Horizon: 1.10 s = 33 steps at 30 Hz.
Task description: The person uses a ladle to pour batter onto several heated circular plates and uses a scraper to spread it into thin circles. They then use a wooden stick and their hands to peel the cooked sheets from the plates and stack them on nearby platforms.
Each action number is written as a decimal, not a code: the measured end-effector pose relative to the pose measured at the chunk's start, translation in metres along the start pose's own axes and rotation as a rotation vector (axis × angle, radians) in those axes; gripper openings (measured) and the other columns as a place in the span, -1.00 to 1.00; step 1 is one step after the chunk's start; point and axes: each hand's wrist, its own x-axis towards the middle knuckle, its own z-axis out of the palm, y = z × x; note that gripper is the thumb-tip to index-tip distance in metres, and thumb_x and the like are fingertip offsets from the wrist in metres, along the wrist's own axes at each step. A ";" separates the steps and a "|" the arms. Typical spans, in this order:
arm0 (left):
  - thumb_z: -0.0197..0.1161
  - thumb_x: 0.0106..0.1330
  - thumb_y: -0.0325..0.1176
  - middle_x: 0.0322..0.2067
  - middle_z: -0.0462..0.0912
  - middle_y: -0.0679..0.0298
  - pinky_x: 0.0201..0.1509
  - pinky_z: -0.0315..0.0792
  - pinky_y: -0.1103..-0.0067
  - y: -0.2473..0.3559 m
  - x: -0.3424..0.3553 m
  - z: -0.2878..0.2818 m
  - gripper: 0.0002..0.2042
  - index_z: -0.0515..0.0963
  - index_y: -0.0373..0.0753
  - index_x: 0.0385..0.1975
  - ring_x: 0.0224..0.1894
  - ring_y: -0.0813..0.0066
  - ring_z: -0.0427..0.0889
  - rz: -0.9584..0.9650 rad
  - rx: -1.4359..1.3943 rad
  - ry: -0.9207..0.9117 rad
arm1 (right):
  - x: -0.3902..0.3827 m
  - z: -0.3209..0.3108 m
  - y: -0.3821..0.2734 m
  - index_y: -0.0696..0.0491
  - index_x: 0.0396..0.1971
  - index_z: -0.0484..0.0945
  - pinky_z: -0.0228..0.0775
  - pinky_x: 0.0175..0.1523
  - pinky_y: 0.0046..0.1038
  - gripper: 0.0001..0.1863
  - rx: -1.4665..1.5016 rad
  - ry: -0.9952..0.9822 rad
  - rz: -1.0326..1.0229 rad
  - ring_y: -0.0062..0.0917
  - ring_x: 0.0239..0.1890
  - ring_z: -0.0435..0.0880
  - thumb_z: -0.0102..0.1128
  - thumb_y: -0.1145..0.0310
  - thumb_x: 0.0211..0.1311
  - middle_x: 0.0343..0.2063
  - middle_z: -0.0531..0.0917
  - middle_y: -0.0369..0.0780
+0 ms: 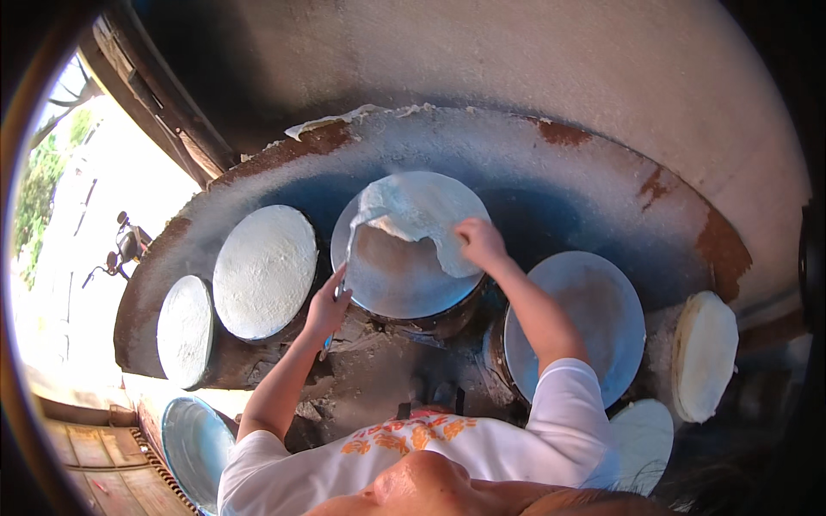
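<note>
A thin white sheet (422, 211) lies half peeled off a round metal griddle (404, 279) in the middle of the stove. My right hand (480, 242) pinches the sheet's near right edge and holds it up. My left hand (329, 305) grips a slim metal spatula (348, 249) whose tip reaches under the sheet's left edge. The bare brownish griddle surface shows where the sheet has come away.
Two griddles covered in white batter (264, 271) (185, 331) sit to the left, and a bare griddle (602, 297) to the right. White round stacks (704, 354) (644, 443) stand at far right. A blue pan (196, 447) lies at lower left. Outside stands a motorbike (129, 245).
</note>
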 end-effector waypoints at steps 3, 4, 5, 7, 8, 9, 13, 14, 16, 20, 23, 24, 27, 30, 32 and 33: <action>0.13 0.31 -0.37 -0.63 0.48 0.29 -0.69 0.25 0.58 0.031 -0.046 -0.015 -0.46 0.22 0.15 0.30 -0.76 0.63 0.29 -0.263 0.043 -0.063 | -0.019 0.027 -0.036 0.08 -0.31 0.63 0.42 -0.06 -0.30 -0.68 0.176 -0.065 -0.117 -0.21 -0.16 0.56 0.13 0.54 -0.20 -0.28 0.61 -0.13; 0.13 0.31 -0.36 -0.65 0.46 0.31 -0.70 0.26 0.59 0.042 -0.052 -0.016 -0.45 0.22 0.15 0.31 -0.77 0.64 0.30 -0.339 0.016 -0.073 | -0.024 0.020 -0.038 0.05 -0.30 0.65 0.42 -0.04 -0.31 -0.67 0.165 -0.147 -0.158 -0.24 -0.13 0.58 0.11 0.55 -0.18 -0.26 0.63 -0.14; 0.12 0.31 -0.37 -0.72 0.38 0.35 -0.71 0.25 0.60 0.046 -0.066 -0.019 -0.45 0.21 0.16 0.31 -0.78 0.68 0.29 -0.317 0.009 -0.068 | -0.039 0.021 -0.032 0.07 -0.33 0.66 0.42 -0.06 -0.32 -0.67 0.228 -0.055 -0.214 -0.22 -0.15 0.58 0.13 0.53 -0.21 -0.29 0.64 -0.13; 0.13 0.31 -0.38 -0.73 0.36 0.37 -0.71 0.24 0.61 0.045 -0.078 -0.023 -0.45 0.22 0.16 0.31 -0.78 0.70 0.27 -0.355 0.025 -0.113 | -0.032 -0.001 -0.010 0.07 -0.34 0.66 0.42 -0.06 -0.34 -0.68 0.304 -0.125 -0.129 -0.22 -0.15 0.58 0.13 0.53 -0.23 -0.30 0.64 -0.13; 0.13 0.31 -0.39 -0.74 0.33 0.40 -0.71 0.24 0.62 0.047 -0.077 -0.024 -0.45 0.22 0.15 0.31 -0.77 0.72 0.26 -0.372 0.025 -0.126 | -0.013 -0.018 -0.002 0.07 -0.35 0.66 0.42 -0.07 -0.35 -0.68 0.359 -0.187 -0.079 -0.22 -0.16 0.58 0.14 0.53 -0.24 -0.31 0.65 -0.13; 0.14 0.30 -0.41 -0.72 0.36 0.41 -0.70 0.23 0.63 0.042 -0.071 -0.020 -0.45 0.24 0.13 0.30 -0.76 0.74 0.25 -0.319 0.032 -0.136 | 0.002 -0.017 0.008 0.08 -0.37 0.66 0.41 -0.10 -0.36 -0.70 0.296 -0.070 -0.024 -0.22 -0.18 0.58 0.14 0.52 -0.23 -0.36 0.64 -0.13; 0.15 0.28 -0.43 -0.69 0.35 0.45 -0.62 0.21 0.68 0.042 -0.061 -0.008 -0.45 0.26 0.06 0.29 -0.71 0.75 0.23 -0.264 -0.015 -0.153 | 0.040 0.019 0.002 0.05 -0.34 0.65 0.41 -0.13 -0.30 -0.71 0.224 -0.101 -0.267 -0.23 -0.22 0.58 0.15 0.47 -0.19 -0.40 0.62 -0.14; 0.15 0.28 -0.43 -0.69 0.35 0.45 -0.62 0.21 0.68 0.042 -0.072 -0.015 -0.45 0.26 0.06 0.29 -0.71 0.75 0.23 -0.300 0.003 -0.152 | 0.031 0.017 -0.010 0.05 -0.34 0.65 0.41 -0.13 -0.30 -0.71 0.260 -0.118 -0.263 -0.23 -0.22 0.58 0.15 0.47 -0.19 -0.40 0.62 -0.14; 0.15 0.29 -0.43 -0.72 0.32 0.46 -0.64 0.19 0.67 0.040 -0.095 -0.014 -0.45 0.24 0.08 0.30 -0.72 0.76 0.23 -0.379 -0.056 -0.156 | -0.010 0.007 -0.005 0.01 -0.32 0.66 0.40 -0.12 -0.30 -0.69 0.359 -0.215 -0.306 -0.25 -0.23 0.58 0.16 0.48 -0.19 -0.37 0.62 -0.15; 0.13 0.32 -0.40 -0.78 0.25 0.50 -0.72 0.15 0.66 0.044 -0.079 -0.015 -0.46 0.22 0.09 0.31 -0.75 0.77 0.19 -0.360 -0.054 -0.205 | 0.023 -0.030 0.021 0.07 -0.30 0.65 0.40 -0.08 -0.32 -0.65 0.272 -0.431 0.084 -0.28 -0.22 0.59 0.17 0.50 -0.23 -0.30 0.64 -0.16; 0.13 0.31 -0.44 -0.72 0.31 0.48 -0.72 0.14 0.67 0.044 -0.071 -0.007 -0.46 0.24 0.09 0.30 -0.75 0.76 0.19 -0.363 -0.081 -0.199 | 0.057 0.013 0.021 0.08 -0.27 0.65 0.42 -0.16 -0.38 -0.62 0.352 -0.206 -0.307 -0.36 -0.30 0.60 0.20 0.49 -0.25 -0.33 0.66 -0.18; 0.13 0.30 -0.47 -0.68 0.38 0.45 -0.71 0.15 0.68 0.043 -0.078 -0.007 -0.45 0.25 0.09 0.30 -0.75 0.76 0.18 -0.384 -0.064 -0.194 | 0.059 0.011 0.024 0.08 -0.27 0.65 0.42 -0.16 -0.38 -0.62 0.344 -0.187 -0.325 -0.36 -0.30 0.60 0.20 0.49 -0.25 -0.33 0.66 -0.18; 0.14 0.28 -0.49 -0.45 0.58 0.32 -0.71 0.17 0.69 0.005 -0.129 -0.026 -0.43 0.25 0.12 0.30 -0.73 0.78 0.21 -0.309 -0.037 -0.143 | 0.004 -0.012 0.010 0.03 -0.23 0.67 0.42 -0.27 -0.48 -0.55 0.504 -0.481 -0.307 -0.51 -0.41 0.57 0.19 0.54 -0.30 -0.32 0.68 -0.25; 0.10 0.32 -0.45 -0.68 0.48 0.39 -0.75 0.19 0.68 0.018 -0.118 -0.031 -0.44 0.20 0.10 0.32 -0.78 0.75 0.27 -0.403 -0.042 -0.192 | 0.003 -0.034 0.038 0.01 -0.22 0.67 0.40 -0.30 -0.52 -0.52 0.557 -0.553 -0.100 -0.56 -0.49 0.54 0.17 0.57 -0.32 -0.39 0.70 -0.27; 0.08 0.34 -0.42 -0.79 0.33 0.48 -0.77 0.14 0.68 0.041 -0.098 -0.023 -0.45 0.18 0.08 0.33 -0.80 0.75 0.24 -0.416 -0.227 -0.186 | 0.027 0.004 0.049 0.01 -0.22 0.67 0.39 -0.33 -0.51 -0.54 0.385 -0.239 -0.284 -0.57 -0.50 0.53 0.17 0.55 -0.30 -0.39 0.69 -0.25; 0.07 0.35 -0.42 -0.78 0.32 0.47 -0.78 0.15 0.68 0.042 -0.107 -0.022 -0.45 0.16 0.06 0.33 -0.81 0.74 0.25 -0.444 -0.210 -0.148 | 0.029 0.001 0.042 0.01 -0.22 0.67 0.39 -0.33 -0.51 -0.54 0.386 -0.236 -0.305 -0.57 -0.50 0.53 0.17 0.55 -0.30 -0.39 0.69 -0.25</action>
